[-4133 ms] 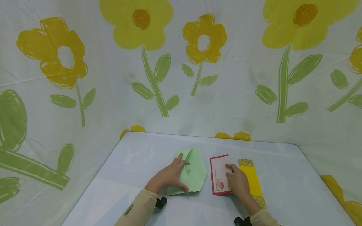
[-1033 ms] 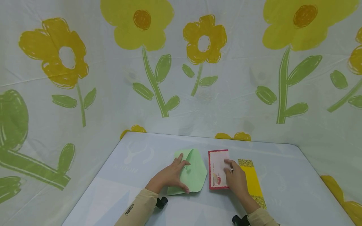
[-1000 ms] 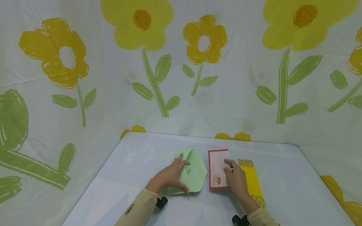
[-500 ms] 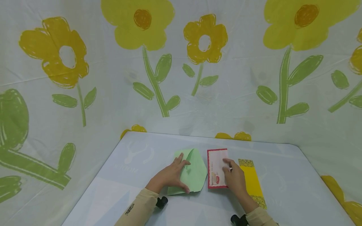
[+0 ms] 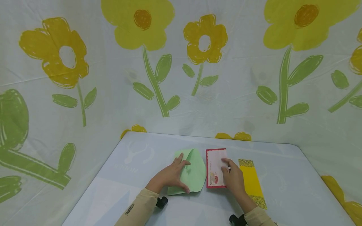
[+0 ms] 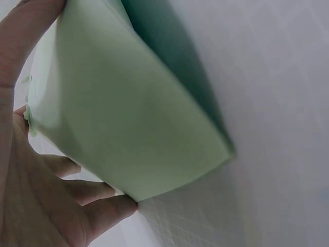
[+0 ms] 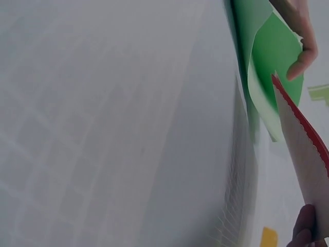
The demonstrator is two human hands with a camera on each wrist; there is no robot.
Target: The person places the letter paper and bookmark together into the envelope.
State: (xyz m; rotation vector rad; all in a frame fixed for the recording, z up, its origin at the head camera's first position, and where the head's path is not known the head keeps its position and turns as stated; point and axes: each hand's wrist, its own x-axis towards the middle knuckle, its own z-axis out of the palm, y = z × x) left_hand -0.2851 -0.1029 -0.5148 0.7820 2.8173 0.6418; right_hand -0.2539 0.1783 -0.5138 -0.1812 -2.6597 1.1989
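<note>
My left hand (image 5: pixel 171 175) grips a pale green paper envelope (image 5: pixel 196 175), thumb on the near edge and fingers toward the far side. The left wrist view shows the envelope (image 6: pixel 139 118) bulging between thumb and fingers. In the right wrist view its mouth gapes, with the green inside (image 7: pixel 275 56) showing. My right hand (image 5: pixel 236 179) pinches a pinkish-white card (image 5: pixel 215 166) with a red scalloped border and a small printed picture, by its right side. The card's left edge lies right at the envelope's mouth; in the right wrist view its corner overlaps the opening.
A yellow strip (image 5: pixel 251 182) with glittery gold ends lies on the table (image 5: pixel 288 182), just right of my right hand. A white cloth (image 5: pixel 232 106) with large yellow flowers hangs behind the table and along its sides. Black wrist cameras (image 5: pixel 161 202) sit under both wrists.
My right hand has brought the card leftward and a little away from me, straightening it, up to the envelope's mouth. The left hand and envelope have hardly moved.
</note>
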